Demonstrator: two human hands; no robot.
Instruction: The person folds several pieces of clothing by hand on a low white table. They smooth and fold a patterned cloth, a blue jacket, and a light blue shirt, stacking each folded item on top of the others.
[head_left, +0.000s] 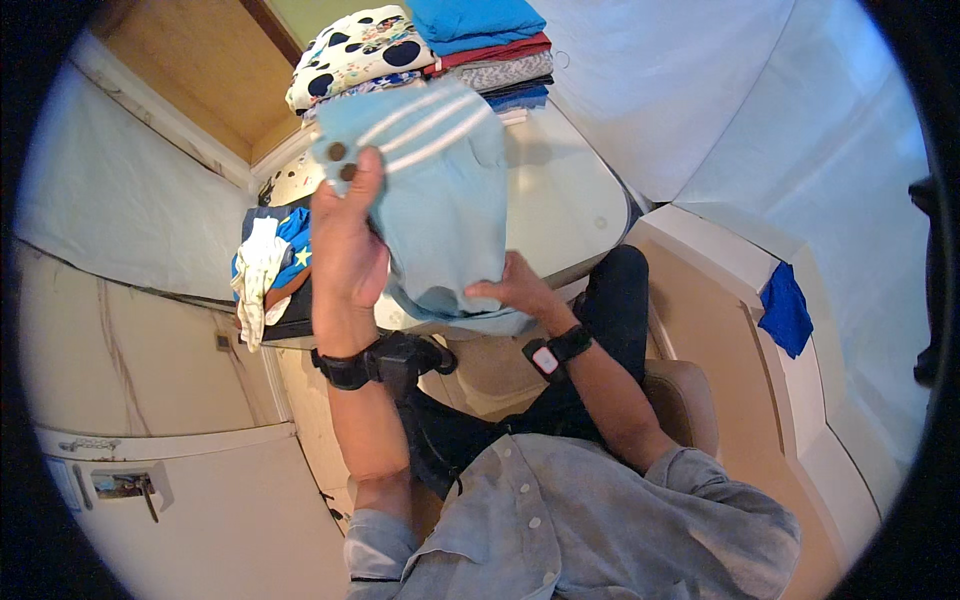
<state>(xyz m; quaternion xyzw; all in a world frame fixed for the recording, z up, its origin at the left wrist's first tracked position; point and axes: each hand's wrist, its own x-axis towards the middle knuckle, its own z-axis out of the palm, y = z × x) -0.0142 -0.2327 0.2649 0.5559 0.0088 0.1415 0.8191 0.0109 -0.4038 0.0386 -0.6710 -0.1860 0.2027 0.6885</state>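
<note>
A light blue garment (450, 202) with three white stripes and two dark brown buttons hangs between my hands, above the white table (570, 202). My left hand (349, 232) grips its left edge, the thumb lying close to the buttons. Lower down, my right hand (517, 289) pinches the bottom right part between thumb and fingers. The garment's lower edge bunches and droops over the table's front edge. Its underside and my left fingers behind the cloth are hidden.
Behind the garment stand a stack of folded clothes (491, 56) and a folded dotted cloth (360, 52). Loose small clothes (270, 259) lie at the table's left end. A dark blue cloth (786, 311) rests on a white ledge at right. My knee (619, 285) touches near the table's edge.
</note>
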